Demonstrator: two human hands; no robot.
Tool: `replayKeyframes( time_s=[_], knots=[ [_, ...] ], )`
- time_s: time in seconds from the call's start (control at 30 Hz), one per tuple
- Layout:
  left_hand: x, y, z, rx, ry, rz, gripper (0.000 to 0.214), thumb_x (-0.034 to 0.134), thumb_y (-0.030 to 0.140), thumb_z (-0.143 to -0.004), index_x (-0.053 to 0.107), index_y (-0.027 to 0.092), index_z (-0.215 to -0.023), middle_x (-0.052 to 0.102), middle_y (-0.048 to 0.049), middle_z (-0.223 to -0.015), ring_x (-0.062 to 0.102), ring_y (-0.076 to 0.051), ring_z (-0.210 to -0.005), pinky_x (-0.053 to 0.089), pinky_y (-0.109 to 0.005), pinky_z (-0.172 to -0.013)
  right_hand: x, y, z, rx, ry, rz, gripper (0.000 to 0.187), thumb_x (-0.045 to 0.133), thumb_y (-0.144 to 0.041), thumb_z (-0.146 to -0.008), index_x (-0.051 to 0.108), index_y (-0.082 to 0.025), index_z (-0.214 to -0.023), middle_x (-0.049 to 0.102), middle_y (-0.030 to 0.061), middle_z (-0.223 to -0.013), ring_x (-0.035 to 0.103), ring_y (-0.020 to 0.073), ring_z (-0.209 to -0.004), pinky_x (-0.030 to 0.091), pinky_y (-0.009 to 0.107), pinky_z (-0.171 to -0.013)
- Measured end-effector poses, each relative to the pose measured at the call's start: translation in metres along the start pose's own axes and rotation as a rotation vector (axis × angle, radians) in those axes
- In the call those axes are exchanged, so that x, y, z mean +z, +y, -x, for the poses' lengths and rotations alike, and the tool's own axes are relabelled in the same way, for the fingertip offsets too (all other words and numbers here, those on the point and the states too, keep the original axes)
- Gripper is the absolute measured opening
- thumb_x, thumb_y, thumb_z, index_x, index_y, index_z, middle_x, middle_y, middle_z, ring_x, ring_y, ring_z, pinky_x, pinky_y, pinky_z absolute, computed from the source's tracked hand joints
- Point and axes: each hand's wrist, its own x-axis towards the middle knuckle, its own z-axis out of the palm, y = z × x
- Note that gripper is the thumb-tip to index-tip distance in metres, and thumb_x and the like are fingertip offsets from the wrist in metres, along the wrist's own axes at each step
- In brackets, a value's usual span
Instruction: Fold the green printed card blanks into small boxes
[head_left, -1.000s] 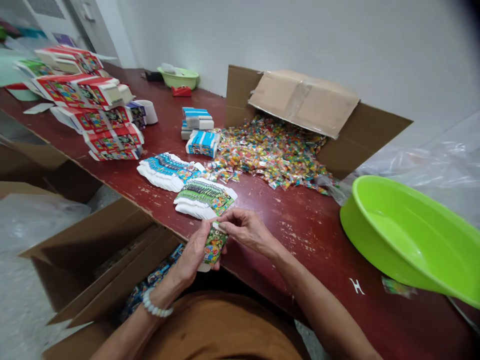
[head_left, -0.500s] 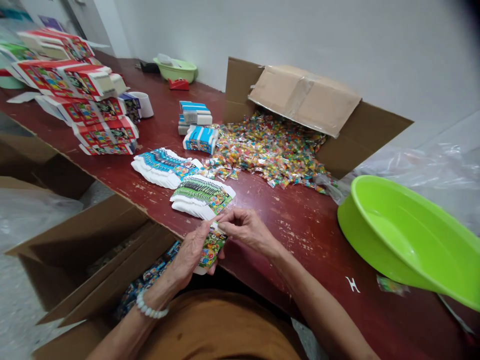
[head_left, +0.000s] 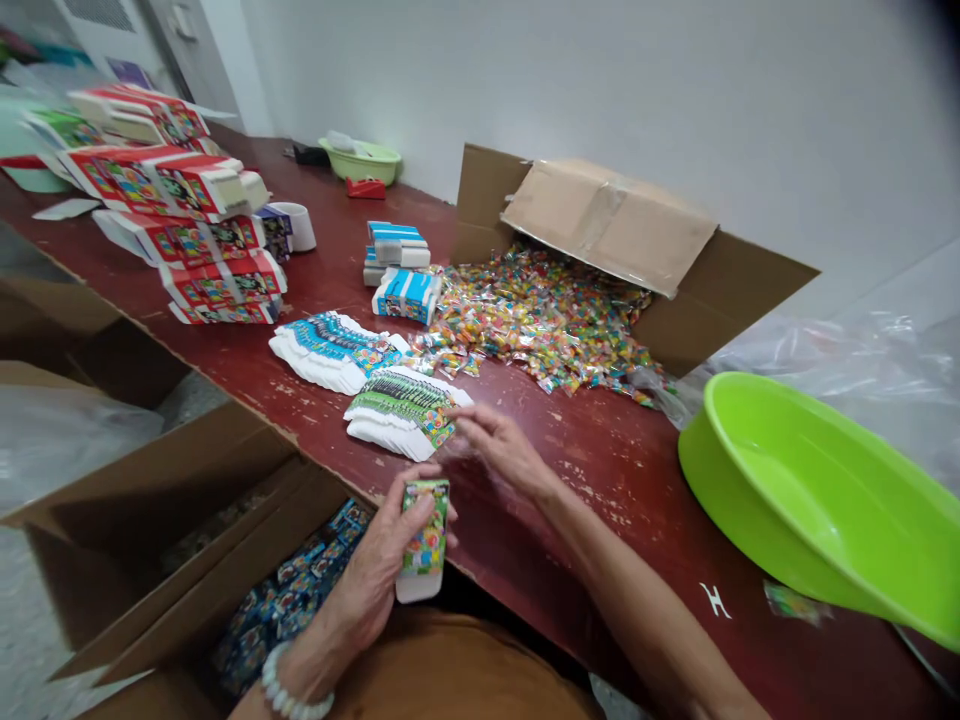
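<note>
My left hand [head_left: 382, 545] is wrapped round a small green printed candy box [head_left: 424, 535], which stands tilted with its white end toward me. My right hand [head_left: 499, 450] is away from that box, its fingers stretched out and a little apart, slightly blurred, with nothing visible in them. The fingertips are at the near right end of a fanned row of flat green cartons [head_left: 397, 400]; whether they touch it I cannot tell. Behind and to the left lies a similar fan of flat blue cartons [head_left: 330, 345].
Wrapped candies [head_left: 540, 320] spill from a tipped cardboard box [head_left: 611, 220] onto the red table [head_left: 570, 470]. A green basin [head_left: 810, 500] stands on the right. Bundled red cartons [head_left: 172, 185] are stacked at left, blue bundles [head_left: 405, 293] mid-table. Below, an open carton holds blue packs [head_left: 300, 590].
My right hand has left the green box's top and moved up toward the fanned green cartons. The box, its top now looking closed, is held lower and more upright in my left hand.
</note>
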Motion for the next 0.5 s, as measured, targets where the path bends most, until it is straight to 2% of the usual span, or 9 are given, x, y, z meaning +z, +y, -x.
replayKeyframes(
  time_s=[0.03,0.07,0.13,0.23,0.3,0.4,0.5],
  knots=[
    [-0.003,-0.002,0.005,-0.056,-0.001,0.018,0.052,0.074,0.046,-0.080,0.050,0.027,-0.122,0.071,-0.0023,-0.091,0.066,-0.014,-0.068,0.053,-0.024,-0.062,-0.008,0.006,-0.022,-0.035,0.046,0.249,0.032,0.043,-0.029,-0.100,0.064,-0.021,-0.123,0.066,0.0079,-0.116,0.062,0.0183,-0.098,0.049,0.032,-0.085],
    [-0.006,-0.004,0.010,-0.113,-0.004,0.029,0.051,0.076,0.046,-0.078,0.052,0.026,-0.119,0.072,-0.0043,-0.096,0.066,-0.015,-0.072,0.053,-0.025,-0.065,-0.014,0.011,-0.045,-0.039,0.068,0.333,0.034,0.042,-0.022,-0.099,0.062,-0.020,-0.126,0.064,0.0099,-0.122,0.060,0.0202,-0.103,0.047,0.035,-0.090],
    [-0.014,-0.008,0.019,-0.188,-0.008,0.028,0.047,0.080,0.045,-0.074,0.057,0.024,-0.110,0.072,-0.0072,-0.100,0.065,-0.018,-0.078,0.053,-0.028,-0.068,-0.017,0.019,-0.090,-0.065,0.048,0.431,0.034,0.045,-0.015,-0.096,0.064,-0.019,-0.124,0.061,0.0106,-0.131,0.053,0.0234,-0.115,0.041,0.039,-0.099],
    [-0.032,-0.011,0.025,-0.176,0.021,-0.022,0.040,0.085,0.041,-0.067,0.060,0.021,-0.092,0.070,-0.0044,-0.086,0.063,-0.019,-0.075,0.052,-0.030,-0.070,-0.003,0.026,-0.142,-0.099,-0.050,0.559,0.029,0.049,-0.016,-0.095,0.071,-0.022,-0.113,0.063,0.0066,-0.132,0.048,0.0276,-0.119,0.035,0.043,-0.100],
    [-0.050,-0.012,0.023,-0.135,0.060,-0.076,0.040,0.085,0.042,-0.064,0.061,0.022,-0.087,0.065,-0.0011,-0.076,0.060,-0.018,-0.069,0.050,-0.029,-0.067,0.009,0.029,-0.163,-0.121,-0.136,0.628,0.025,0.052,-0.021,-0.096,0.074,-0.026,-0.106,0.066,0.0029,-0.127,0.048,0.0279,-0.117,0.034,0.043,-0.098],
    [-0.083,-0.009,0.017,-0.077,0.104,-0.240,0.052,0.086,0.045,-0.058,0.066,0.025,-0.102,0.063,-0.0012,-0.082,0.059,-0.020,-0.074,0.048,-0.030,-0.069,0.016,0.034,-0.179,-0.152,-0.232,0.704,0.023,0.053,-0.030,-0.098,0.074,-0.031,-0.105,0.067,-0.0006,-0.126,0.046,0.0271,-0.116,0.033,0.042,-0.095],
    [-0.114,-0.001,0.011,-0.139,-0.011,-0.539,0.061,0.084,0.045,-0.058,0.070,0.028,-0.115,0.065,-0.0041,-0.096,0.060,-0.026,-0.088,0.049,-0.034,-0.078,0.007,0.042,-0.182,-0.181,-0.273,0.757,0.022,0.054,-0.036,-0.098,0.073,-0.035,-0.108,0.065,-0.0018,-0.127,0.044,0.0270,-0.117,0.032,0.042,-0.094]
  ],
)
